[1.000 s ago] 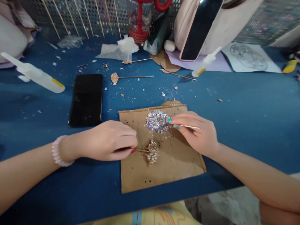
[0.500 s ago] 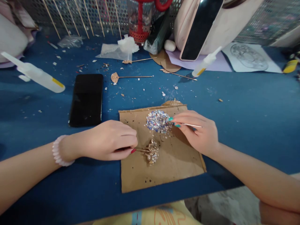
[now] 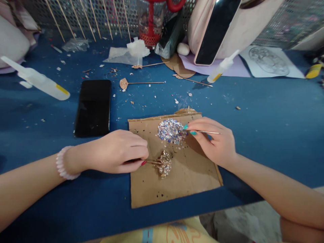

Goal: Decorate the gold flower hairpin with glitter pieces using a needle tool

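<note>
My left hand (image 3: 118,152) is closed around the stem of a gold hairpin. The fan-shaped head of this hairpin (image 3: 165,164), studded with small shiny stones, lies over a cardboard sheet (image 3: 192,182). Between the thumb and fingers of my right hand (image 3: 215,140) is a thin metal stick (image 3: 209,132). Its tip is hidden by the fingertips at the right edge of a heap of rhinestones (image 3: 170,131), which are silver, blue and pinkish. The heap rests on the upper part of the cardboard.
A black phone (image 3: 93,108) and a white glue bottle (image 3: 40,82) lie to the left. Behind the cardboard are a fan-headed hairpin (image 3: 124,83), another glue bottle (image 3: 222,67) and a propped phone (image 3: 216,33). Crumbs and scraps dot the blue table (image 3: 265,111).
My right hand has shifted very slightly, its fingertips moving a little right at the edge of the rhinestone heap. My left hand and the hairpin stay in place.
</note>
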`<move>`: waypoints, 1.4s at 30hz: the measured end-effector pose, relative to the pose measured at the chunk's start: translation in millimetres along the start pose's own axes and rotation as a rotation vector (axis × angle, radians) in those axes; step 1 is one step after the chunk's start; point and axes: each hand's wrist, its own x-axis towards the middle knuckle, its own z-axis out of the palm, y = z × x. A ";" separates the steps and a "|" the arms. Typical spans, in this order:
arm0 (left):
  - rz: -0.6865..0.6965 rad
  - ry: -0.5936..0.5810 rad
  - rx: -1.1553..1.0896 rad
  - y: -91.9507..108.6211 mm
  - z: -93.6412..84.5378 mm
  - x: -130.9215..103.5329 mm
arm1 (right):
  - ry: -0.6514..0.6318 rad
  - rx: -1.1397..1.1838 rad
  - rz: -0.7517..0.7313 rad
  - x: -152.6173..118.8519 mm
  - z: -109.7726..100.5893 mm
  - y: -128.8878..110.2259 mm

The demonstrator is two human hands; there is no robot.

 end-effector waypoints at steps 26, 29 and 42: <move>0.004 -0.005 0.005 0.0 -0.8 0.3 | -0.035 0.088 -0.071 1.5 -1.1 -3.1; 0.000 -0.011 0.000 -0.5 -0.6 0.4 | -0.032 0.098 -0.064 1.1 -1.0 -3.0; 0.001 -0.006 0.006 0.5 -1.2 0.5 | -0.002 0.097 -0.063 1.8 -0.2 -2.0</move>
